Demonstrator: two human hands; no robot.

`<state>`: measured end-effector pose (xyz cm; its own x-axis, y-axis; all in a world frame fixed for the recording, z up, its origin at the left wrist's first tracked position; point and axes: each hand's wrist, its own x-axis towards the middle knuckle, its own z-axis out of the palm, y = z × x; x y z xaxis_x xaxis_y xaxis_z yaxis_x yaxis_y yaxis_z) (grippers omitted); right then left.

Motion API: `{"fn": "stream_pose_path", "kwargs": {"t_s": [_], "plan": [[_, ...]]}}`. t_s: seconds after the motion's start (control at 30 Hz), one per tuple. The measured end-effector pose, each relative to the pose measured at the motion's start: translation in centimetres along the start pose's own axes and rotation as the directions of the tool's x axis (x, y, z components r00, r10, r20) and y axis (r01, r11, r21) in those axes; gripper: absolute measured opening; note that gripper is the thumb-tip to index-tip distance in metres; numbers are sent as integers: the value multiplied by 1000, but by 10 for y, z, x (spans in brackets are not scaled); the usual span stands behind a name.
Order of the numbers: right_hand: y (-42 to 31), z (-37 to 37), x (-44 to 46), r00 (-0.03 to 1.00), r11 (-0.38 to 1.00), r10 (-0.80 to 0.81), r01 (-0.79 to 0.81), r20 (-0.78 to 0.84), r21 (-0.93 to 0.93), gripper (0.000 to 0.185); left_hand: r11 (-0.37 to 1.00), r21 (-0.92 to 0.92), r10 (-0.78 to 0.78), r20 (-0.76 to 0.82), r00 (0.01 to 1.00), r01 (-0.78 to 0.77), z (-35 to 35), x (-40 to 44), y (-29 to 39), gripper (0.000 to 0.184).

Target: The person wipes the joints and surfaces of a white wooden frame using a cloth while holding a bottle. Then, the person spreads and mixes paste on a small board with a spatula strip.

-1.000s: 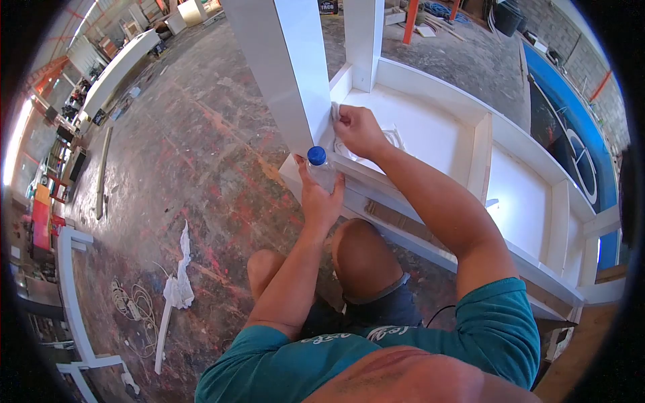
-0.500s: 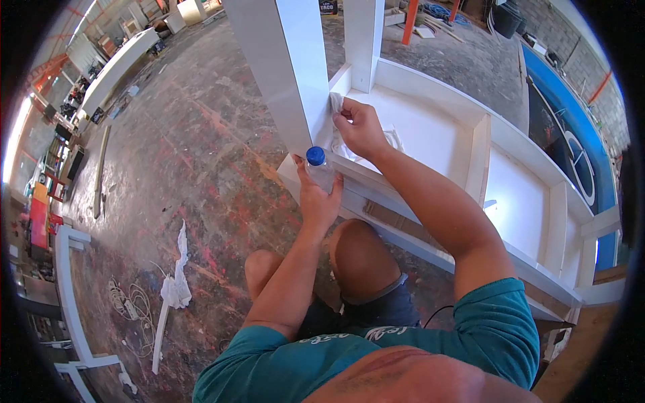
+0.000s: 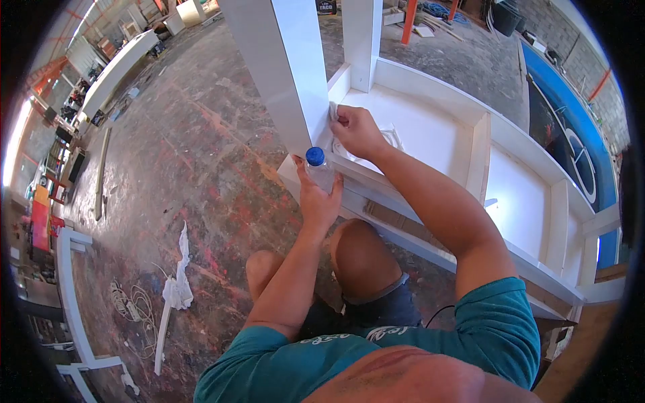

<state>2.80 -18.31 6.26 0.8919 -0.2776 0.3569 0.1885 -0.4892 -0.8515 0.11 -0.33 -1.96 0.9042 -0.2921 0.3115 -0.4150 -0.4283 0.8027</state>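
Observation:
My left hand (image 3: 318,201) is closed around a clear plastic bottle (image 3: 323,178) with a blue cap, held upright against the outer side of a white frame (image 3: 430,195). In my right hand (image 3: 359,131) a white cloth (image 3: 333,110) is pinched, pressed at the inner face of a tall white post (image 3: 302,60) where it meets the frame. Below the right hand, another crumpled white cloth (image 3: 392,138) lies on the frame's white panel, partly hidden by the hand and forearm.
A second white post (image 3: 363,47) rises from the frame's far corner. On the stained concrete floor (image 3: 201,154) lie a white rag (image 3: 179,290), a narrow strip (image 3: 162,339) and a coiled cord (image 3: 131,309). A blue-edged panel (image 3: 571,107) stands to the right.
My right hand has shifted slightly down and left with the cloth, and less of the cloth shows above the fingers. The left hand and bottle stay almost in place.

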Motion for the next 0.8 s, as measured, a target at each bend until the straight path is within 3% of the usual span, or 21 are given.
{"fn": "stream_pose_path", "kwargs": {"t_s": [0.07,0.27,0.47,0.57,0.67,0.77,0.8], "plan": [[-4,4,-1,990,970,-82,105,-111,218,19,999,43,6,-6,1000,-6,4,1,-7,110],[5,1,0,999,990,26,-20,44,-142,17,999,34,39,-35,999,-37,3,0,-5,110],[9,9,5,977,973,-144,169,-160,159,18,1000,-11,9,-14,1000,-9,4,-1,-6,110],[-7,1,-2,1000,998,26,-27,-11,-60,19,1000,-13,6,-19,1000,-7,3,-1,-3,110],[9,-1,3,1000,993,-23,24,12,-112,20,1000,-24,-19,4,1000,19,-4,-2,9,109],[4,5,3,978,983,-130,149,-163,110,22,996,-89,-22,26,999,24,-7,-2,15,109],[1,3,2,991,996,-84,85,-106,7,21,996,-84,-4,-4,1000,3,-3,-2,10,110]]}}
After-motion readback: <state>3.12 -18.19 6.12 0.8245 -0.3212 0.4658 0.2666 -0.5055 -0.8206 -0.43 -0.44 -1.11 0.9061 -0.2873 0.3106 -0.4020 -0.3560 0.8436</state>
